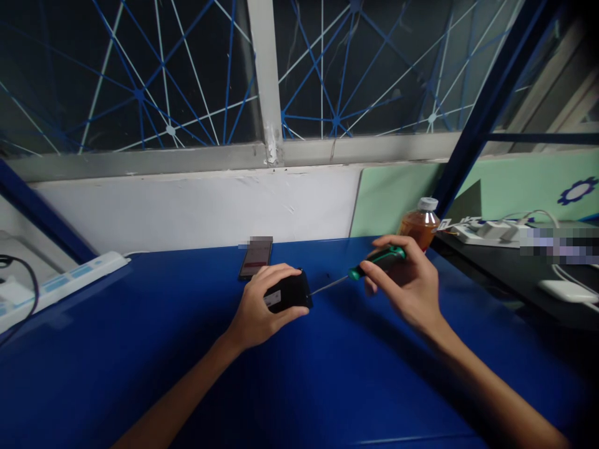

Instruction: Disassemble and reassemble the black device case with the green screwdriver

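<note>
A black box-like device with a pale label is gripped by my left hand, thumb along its near edge and fingers over the far edge. My right hand holds a green and black screwdriver by its handle. The shaft points left, and its tip meets the device's right end, at or very close to a corner. Whether the tip sits in a screw is too small to tell. A tiny dark piece lies on the blue table just beyond the shaft.
Behind my left hand lies a phone. A bottle of amber drink stands behind my right hand. One white power strip is at the left; another and a white adapter rest on a black surface at the right.
</note>
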`<state>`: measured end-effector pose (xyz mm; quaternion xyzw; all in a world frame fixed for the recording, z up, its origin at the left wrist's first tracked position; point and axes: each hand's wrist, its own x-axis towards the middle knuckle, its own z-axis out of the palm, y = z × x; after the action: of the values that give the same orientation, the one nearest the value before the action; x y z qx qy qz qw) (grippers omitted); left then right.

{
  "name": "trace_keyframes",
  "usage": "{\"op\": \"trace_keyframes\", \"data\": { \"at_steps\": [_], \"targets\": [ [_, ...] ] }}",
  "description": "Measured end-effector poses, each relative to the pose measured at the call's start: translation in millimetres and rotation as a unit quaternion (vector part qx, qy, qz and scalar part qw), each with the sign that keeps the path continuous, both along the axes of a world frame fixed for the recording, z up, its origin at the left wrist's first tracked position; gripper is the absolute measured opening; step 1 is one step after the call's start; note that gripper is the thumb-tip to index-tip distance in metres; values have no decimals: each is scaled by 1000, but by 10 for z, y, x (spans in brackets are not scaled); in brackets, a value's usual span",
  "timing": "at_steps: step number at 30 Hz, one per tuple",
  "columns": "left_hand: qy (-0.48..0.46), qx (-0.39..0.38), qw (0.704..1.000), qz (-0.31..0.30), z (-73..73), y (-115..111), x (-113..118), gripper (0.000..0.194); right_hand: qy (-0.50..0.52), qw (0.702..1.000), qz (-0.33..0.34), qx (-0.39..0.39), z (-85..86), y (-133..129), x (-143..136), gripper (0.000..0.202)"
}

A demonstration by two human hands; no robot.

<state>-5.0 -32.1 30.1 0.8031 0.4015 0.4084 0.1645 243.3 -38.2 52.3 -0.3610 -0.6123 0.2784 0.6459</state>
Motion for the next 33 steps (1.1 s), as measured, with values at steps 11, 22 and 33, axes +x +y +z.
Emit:
{"op": "trace_keyframes", "data": {
  "at_steps": [11, 22, 33],
  "targets": [
    [-2, -5, 1000, -2, 14, -11, 15, 47, -1, 999, 33, -15, 1, 5, 12, 36],
    [-2, -3, 1000, -2, 6, -15, 19, 47, -26, 999, 42, -6, 8, 3, 38, 41],
    [-10, -9, 1000, -19, 10, -27, 22, 46, -49, 997, 57, -27, -3, 54, 83, 43]
  ]
}}
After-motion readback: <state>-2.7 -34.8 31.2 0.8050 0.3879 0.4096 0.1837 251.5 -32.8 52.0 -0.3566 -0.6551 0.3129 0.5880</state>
